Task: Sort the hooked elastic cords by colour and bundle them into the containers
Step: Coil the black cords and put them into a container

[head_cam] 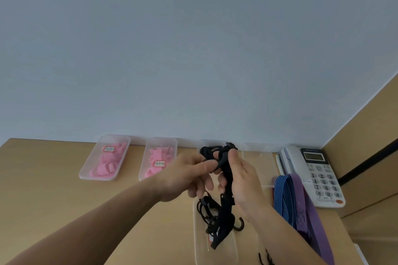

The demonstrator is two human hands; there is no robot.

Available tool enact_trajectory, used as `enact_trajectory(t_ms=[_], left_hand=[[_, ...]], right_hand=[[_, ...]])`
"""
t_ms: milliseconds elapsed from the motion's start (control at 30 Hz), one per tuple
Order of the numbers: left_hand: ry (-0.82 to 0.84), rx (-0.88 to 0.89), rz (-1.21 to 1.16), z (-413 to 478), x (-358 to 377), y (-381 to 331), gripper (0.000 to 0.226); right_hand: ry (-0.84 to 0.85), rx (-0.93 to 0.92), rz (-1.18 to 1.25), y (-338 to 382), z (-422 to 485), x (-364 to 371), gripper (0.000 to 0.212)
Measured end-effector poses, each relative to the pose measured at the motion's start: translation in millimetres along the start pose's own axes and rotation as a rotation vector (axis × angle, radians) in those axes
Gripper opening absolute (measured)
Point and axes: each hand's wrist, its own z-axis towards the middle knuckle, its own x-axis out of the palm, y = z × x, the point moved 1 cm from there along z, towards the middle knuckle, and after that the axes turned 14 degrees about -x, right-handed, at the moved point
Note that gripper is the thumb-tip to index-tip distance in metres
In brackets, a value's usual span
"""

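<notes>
- Black hooked elastic cords [225, 168], bunched together, hang above a clear plastic container [199, 243] on the wooden tabletop [53, 178].
- The left hand [185, 176] pinches the bundle's top.
- The right hand [243, 180] has its grip curled round the bundle's middle.
- Pink cords [103, 168] fill two other clear containers [101, 142] by the wall.

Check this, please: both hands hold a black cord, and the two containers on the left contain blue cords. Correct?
Not blue: the head view shows pink cords in the two containers on the left. The left hand and right hand do hold the black cord.
</notes>
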Motion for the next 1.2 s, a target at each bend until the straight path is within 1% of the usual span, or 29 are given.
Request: enact_trajectory(t_ms=[100, 233, 400, 433, 500, 567, 633, 700, 733, 767, 800, 867, 900, 967, 1033, 1067, 1133, 1200], left_hand=[[-0.113, 0.081, 0.104, -1.3, 5.4, -1.2, 0.02], [-0.373, 0.169, 0.379, -4.4, 15.6, 0.3, 0.021], [-0.61, 0.344, 0.774, -2.0, 15.5, 5.8, 0.019], [-0.642, 0.394, 0.831, -0.1, 13.8, 8.2, 0.02], [-0.68, 0.593, 0.95, 4.4, 10.0, 15.0, 0.021], [-0.676, 0.776, 1.084, 7.3, 7.4, 21.2, 0.005], [-0.692, 0.89, 1.19, 8.5, 4.5, 23.6, 0.014], [-0.681, 0.949, 1.189, 7.8, 2.3, 22.3, 0.019], [-0.667, 0.947, 1.14, 6.0, 4.3, 20.5, 0.02], [-0.624, 0.886, 1.02, 4.6, 7.1, 19.5, 0.02], [-0.561, 0.771, 0.835, 1.5, 10.5, 17.4, 0.022], [-0.409, 0.455, 0.43, -5.9, 15.5, 11.9, 0.03], [-0.333, 0.324, 0.273, -9.7, 16.0, 8.3, 0.03], [-0.172, 0.17, 0.089, -16.6, 14.8, 1.6, 0.023], [-0.041, 0.102, 0.082, -21.8, 15.0, -2.9, 0.029], [-0.002, 0.1, 0.101, -23.8, 15.6, -4.3, 0.034], [0.023, 0.139, 0.115, -26.5, 17.0, -5.3, 0.039], [-0.023, 0.192, 0.161, -28.3, 18.9, -4.7, 0.031]], right_hand=[[-0.013, 0.004, -0.104, -3.2, -2.2, 0.5, 0.057], [-0.011, 0.051, -0.166, -6.2, -6.2, -1.0, 0.063], [0.008, 0.116, -0.22, -7.2, -11.2, -4.5, 0.065], [0.008, 0.135, -0.203, -7.2, -12.7, -4.2, 0.065], [-0.005, 0.181, -0.124, -6.8, -14.8, -3.2, 0.064], [-0.012, 0.215, -0.025, -5.3, -15.7, -2.1, 0.064], [-0.019, 0.213, 0.034, -4.9, -16.4, -1.7, 0.063], [-0.043, 0.185, 0.072, -3.4, -17.6, -2.4, 0.057], [-0.061, 0.173, 0.101, -2.3, -18.3, -3.0, 0.054], [-0.079, 0.162, 0.145, -0.8, -18.8, -3.5, 0.051], [-0.092, 0.149, 0.199, 0.9, -18.8, -4.4, 0.049], [-0.095, 0.113, 0.298, 3.9, -18.6, -7.5, 0.046], [-0.08, 0.088, 0.327, 4.8, -19.0, -8.7, 0.046], [-0.03, 0.031, 0.315, 4.9, -21.4, -9.5, 0.047], [0.019, -0.008, 0.273, 4.7, -26.3, -8.6, 0.047], [0.033, -0.019, 0.266, 5.1, -28.4, -9.1, 0.048], [0.039, -0.026, 0.261, 7.6, -30.8, -11.4, 0.05], [0.049, -0.011, 0.216, 12.3, -31.3, -13.7, 0.052]])
